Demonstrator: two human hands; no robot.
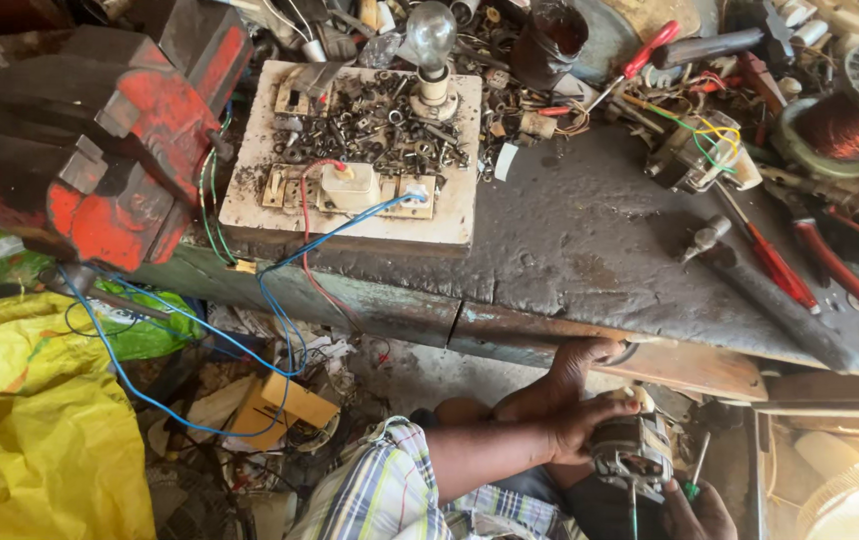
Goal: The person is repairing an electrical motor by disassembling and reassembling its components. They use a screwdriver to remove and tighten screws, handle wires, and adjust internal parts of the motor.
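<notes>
L hand [580,415] fingers wrapped round small motor [633,452], held below tabletop [590,240] edge. R hand [698,510] fingers pinch green-handled screwdriver [696,470] just beside motor.

Small grey electric motor [633,452] — upright, low beneath the bench edge.

A red, paint-chipped metal vise [100,140] sits at the dark, greasy bench [590,240] beside a white board [350,225] with a clear glass bulb [431,35]. Crumpled yellow plastic sheeting [35,430] lies below.
</notes>
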